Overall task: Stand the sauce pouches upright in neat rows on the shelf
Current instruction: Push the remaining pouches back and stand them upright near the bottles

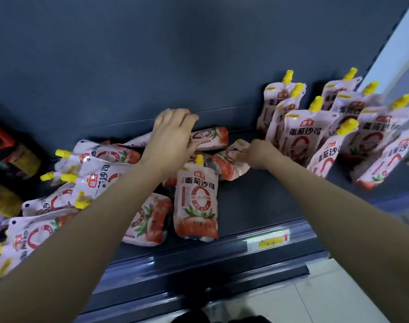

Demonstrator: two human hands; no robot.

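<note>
A flat pouch [229, 163] is pinched by the R hand [260, 153], L hand [173, 134] is half-curled w/ grip hidden, & the rows [315, 134] could be bumped over.

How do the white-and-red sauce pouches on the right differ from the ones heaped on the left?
The right-hand group of white-and-red sauce pouches stands upright in rows, yellow caps pointing up; the left-hand heap of pouches lies flat and overlapping, caps pointing sideways. The right group sits clear of both hands; the heap lies under the left forearm. Both share the same printed design.
</note>
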